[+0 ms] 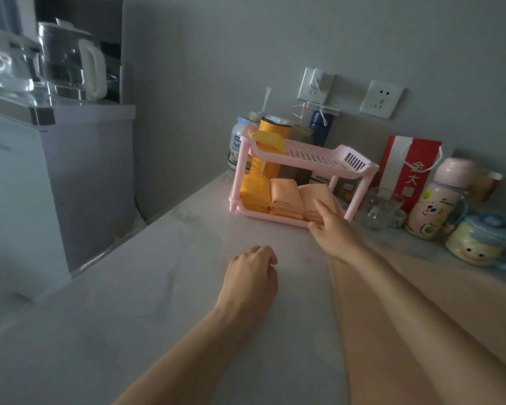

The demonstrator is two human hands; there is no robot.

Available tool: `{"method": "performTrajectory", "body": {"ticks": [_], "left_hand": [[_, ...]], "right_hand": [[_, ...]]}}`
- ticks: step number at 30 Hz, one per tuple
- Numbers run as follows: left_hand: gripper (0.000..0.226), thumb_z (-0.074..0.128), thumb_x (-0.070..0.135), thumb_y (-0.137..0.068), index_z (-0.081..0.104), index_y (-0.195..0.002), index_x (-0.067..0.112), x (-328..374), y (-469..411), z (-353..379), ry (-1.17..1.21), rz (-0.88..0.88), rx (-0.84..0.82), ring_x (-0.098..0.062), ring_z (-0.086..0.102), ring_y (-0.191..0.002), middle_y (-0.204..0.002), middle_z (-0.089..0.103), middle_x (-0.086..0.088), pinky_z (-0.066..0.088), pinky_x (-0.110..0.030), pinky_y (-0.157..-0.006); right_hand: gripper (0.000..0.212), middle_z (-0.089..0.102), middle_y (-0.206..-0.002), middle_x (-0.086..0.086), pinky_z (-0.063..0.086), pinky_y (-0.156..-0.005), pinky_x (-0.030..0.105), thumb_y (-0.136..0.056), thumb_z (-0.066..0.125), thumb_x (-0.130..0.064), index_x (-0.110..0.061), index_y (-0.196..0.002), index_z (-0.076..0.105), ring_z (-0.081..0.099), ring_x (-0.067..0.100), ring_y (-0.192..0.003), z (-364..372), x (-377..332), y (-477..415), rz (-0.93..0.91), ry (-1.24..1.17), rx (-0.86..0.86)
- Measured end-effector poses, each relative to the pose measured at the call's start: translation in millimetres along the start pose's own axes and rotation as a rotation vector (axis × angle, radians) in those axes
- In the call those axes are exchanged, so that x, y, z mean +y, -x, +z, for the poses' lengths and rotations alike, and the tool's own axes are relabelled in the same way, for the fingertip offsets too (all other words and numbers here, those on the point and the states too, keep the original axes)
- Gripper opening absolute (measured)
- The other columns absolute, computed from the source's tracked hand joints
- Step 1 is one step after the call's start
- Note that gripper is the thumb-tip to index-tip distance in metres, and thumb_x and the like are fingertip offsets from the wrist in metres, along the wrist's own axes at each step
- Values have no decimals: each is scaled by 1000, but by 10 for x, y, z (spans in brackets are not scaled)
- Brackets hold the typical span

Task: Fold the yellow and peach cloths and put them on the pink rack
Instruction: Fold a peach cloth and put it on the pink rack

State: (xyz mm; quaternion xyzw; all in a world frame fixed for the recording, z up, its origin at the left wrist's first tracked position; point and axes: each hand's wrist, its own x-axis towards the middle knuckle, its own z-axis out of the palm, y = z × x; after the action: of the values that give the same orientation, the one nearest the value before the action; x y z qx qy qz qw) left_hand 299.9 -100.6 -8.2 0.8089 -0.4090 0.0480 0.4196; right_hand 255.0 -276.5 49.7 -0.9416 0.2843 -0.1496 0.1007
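A pink two-tier rack [360,165] stands on the counter near the wall. Its lower shelf carries a folded yellow cloth [254,194], a folded peach cloth [285,198] and a second folded peach cloth [316,194] side by side. Another folded yellow cloth [270,141] lies at the left end of the upper shelf. My right hand [332,226] reaches to the lower shelf's right end, its straight fingers touching the right peach cloth. My left hand [253,270] rests on the counter in front of the rack, fingers loosely curled, holding nothing.
Jars and bottles [237,147] stand behind the rack against the wall. To the right are a red and white bag [403,168], a glass cup [377,209], a pink bottle [434,206] and a duck-faced mug [479,244]. Kettles [70,59] sit on a white appliance at left.
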Motion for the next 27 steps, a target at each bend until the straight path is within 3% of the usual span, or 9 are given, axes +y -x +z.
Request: {"method": "performTrajectory", "body": {"ticks": [2, 5, 10, 12, 15, 17, 19, 22, 27], "left_hand": [[26, 42, 6, -88, 61, -105, 11, -22, -35, -9, -17, -22, -4, -23, 56, -101, -110, 62, -4, 40, -28, -86], [24, 43, 8, -89, 60, -106, 10, 56, 2, -31, -56, 11, -34, -25, 56, -101, -111, 61, -6, 41, -31, -87], [25, 42, 9, -90, 60, -108, 7, 88, 26, -44, -125, 83, -58, -26, 56, -103, -114, 61, -9, 41, -31, -90], [29, 40, 14, -91, 59, -111, 7, 144, 148, -61, -152, 122, -84, -26, 55, -108, -118, 60, -9, 39, -32, -95], [28, 44, 18, -94, 57, -118, 12, 395, 395, -96, -175, 198, -130, -23, 49, -119, -127, 57, -5, 34, -33, -101], [31, 45, 26, -94, 56, -121, 15, 790, 679, -136, -128, 292, -184, -18, 46, -122, -130, 54, -1, 32, -31, -103], [51, 37, 49, -87, 54, -124, 19, 1155, 1084, -156, -33, 432, -281, -6, 42, -122, -130, 52, 8, 27, -25, -104], [65, 26, 64, -77, 47, -128, 31, 1380, 1840, -27, -43, 598, -441, 7, 33, -123, -131, 43, 22, 17, -20, -107], [64, 41, 62, -68, 43, -124, 31, 1327, 2436, 186, -196, 820, -536, -4, 46, -113, -125, 50, 14, 28, -27, -100]], "right_hand": [[56, 26, -152, 6, 38, -94, 27, -96, 47, -25, -21, -147, 24, 40, 20, -130, -103, 10, 427, -71, -45, -113], [55, 20, -154, -1, 14, -108, 14, -93, 52, -21, -19, -144, 30, 18, 10, -141, -267, 239, 1277, -148, -44, -192], [65, 13, -151, -18, -2, -95, -5, -89, 47, -53, -29, -145, 23, 8, -11, -133, -452, 588, 2529, -85, -29, -224], [103, 8, -140, -29, -6, -90, -10, -60, 21, -92, -33, -144, 18, 4, -16, -127, -509, 648, 2976, -38, -18, -211], [129, 0, -136, -31, -10, -89, -10, -32, -11, -99, -37, -144, 10, 1, -14, -129, -534, 720, 3492, 84, -4, -155], [117, 21, -146, -19, -3, -95, -8, -56, -3, -95, -24, -145, 23, 24, -3, -134, -620, 735, 3826, 46, 58, -83], [74, 61, -125, -5, 15, -99, 2, -87, 6, -72, -21, -123, 46, 60, 10, -110, -623, 715, 4094, 97, 87, -15], [56, 69, -111, 0, 20, -100, 7, -94, 10, -61, -24, -113, 48, 56, 10, -108, -510, 736, 4328, 77, 102, 77], [63, 68, -114, 5, 20, -98, 15, -90, 15, -69, -21, -116, 46, 55, 16, -112, -476, 771, 4448, 37, 181, 173]]}}
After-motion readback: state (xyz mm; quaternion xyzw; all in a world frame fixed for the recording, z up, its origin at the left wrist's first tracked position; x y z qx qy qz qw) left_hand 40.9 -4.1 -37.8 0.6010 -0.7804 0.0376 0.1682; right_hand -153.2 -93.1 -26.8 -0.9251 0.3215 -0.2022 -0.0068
